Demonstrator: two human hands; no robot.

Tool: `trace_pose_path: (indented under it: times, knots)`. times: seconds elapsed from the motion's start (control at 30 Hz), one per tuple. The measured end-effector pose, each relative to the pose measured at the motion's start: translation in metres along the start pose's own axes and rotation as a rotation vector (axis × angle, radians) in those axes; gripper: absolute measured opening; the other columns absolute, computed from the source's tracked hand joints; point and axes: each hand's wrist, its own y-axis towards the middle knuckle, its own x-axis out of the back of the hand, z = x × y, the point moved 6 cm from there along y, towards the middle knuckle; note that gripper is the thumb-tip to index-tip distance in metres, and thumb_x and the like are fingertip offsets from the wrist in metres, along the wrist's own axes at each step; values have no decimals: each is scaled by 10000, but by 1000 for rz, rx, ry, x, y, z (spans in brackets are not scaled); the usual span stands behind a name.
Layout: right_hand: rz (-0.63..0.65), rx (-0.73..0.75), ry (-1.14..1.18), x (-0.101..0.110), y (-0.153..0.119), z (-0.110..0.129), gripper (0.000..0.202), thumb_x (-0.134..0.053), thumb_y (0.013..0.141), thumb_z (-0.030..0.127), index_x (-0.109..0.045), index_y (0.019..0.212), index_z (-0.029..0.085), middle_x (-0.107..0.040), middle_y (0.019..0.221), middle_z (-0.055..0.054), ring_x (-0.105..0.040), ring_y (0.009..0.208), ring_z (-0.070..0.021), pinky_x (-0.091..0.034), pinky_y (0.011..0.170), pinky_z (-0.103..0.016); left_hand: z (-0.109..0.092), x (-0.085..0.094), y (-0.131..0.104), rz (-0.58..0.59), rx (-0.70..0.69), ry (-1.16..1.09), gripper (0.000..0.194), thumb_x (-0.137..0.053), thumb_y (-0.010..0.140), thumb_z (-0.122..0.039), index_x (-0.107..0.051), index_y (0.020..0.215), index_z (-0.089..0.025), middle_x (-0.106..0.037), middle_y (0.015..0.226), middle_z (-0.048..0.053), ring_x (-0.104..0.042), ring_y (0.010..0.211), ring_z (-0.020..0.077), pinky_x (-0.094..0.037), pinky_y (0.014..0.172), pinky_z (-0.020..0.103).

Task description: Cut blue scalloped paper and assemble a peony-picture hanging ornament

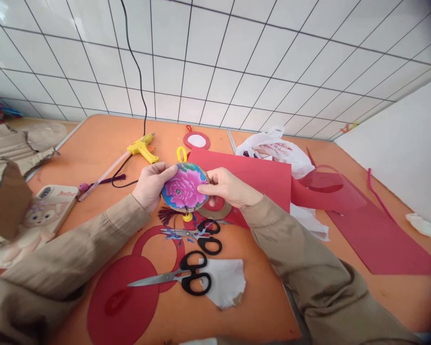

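Note:
Between my two hands is a round ornament with a pink flower on blue. A yellow loop stands at its top, and a dark tassel with a yellow bead hangs below. My left hand pinches its left edge, thumb on the front. My right hand grips the right edge, thumb over the petals. Just under the ornament lie black-handled scissors among blue scraps. Nearer me, larger scissors rest partly on a red disc and a white scrap.
A yellow glue gun with a black cord lies behind my left hand. At left are a phone and cardboard. Red sheets, a white plastic bag and a small red ring lie farther back.

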Motion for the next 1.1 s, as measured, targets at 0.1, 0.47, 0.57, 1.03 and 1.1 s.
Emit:
trace_pose_path:
  times: [0.1,0.47,0.57,1.03,1.1]
  knots:
    - [-22,11,15,2,0,1,420,-843,629,483,-691,740,107,-695,657,-28,-572,448,-83,-460,403,-197,0,1,2,4,-7,5,292,-849,585,-299,-613,547,-130,-567,490,-13,-461,427,66,-351,429,195]
    - [-212,87,92,13,0,6,393,-783,661,505,-634,613,145,-624,545,-1,-546,449,-94,-459,404,-209,-7,0,0,11,52,-53,440,-788,664,-562,-624,608,-157,-580,529,7,-528,451,110,-414,441,230]
    - [-242,105,106,16,-1,9,371,-773,667,491,-639,620,149,-619,550,-1,-539,454,-94,-446,394,-204,-6,1,-1,2,74,-44,487,-735,669,-638,-624,641,-165,-614,574,25,-574,485,142,-471,462,261]
    - [-234,126,72,15,1,6,437,-786,664,553,-618,617,152,-607,558,5,-537,447,-92,-454,422,-218,-9,-1,-3,49,38,30,382,-841,585,-457,-700,700,-121,-620,584,13,-547,468,113,-477,455,240]
    - [-235,131,62,14,1,5,472,-756,689,597,-608,619,155,-606,557,3,-540,441,-94,-451,427,-224,-8,0,-3,45,38,33,356,-859,574,-417,-700,683,-118,-622,570,10,-536,456,98,-467,457,224]
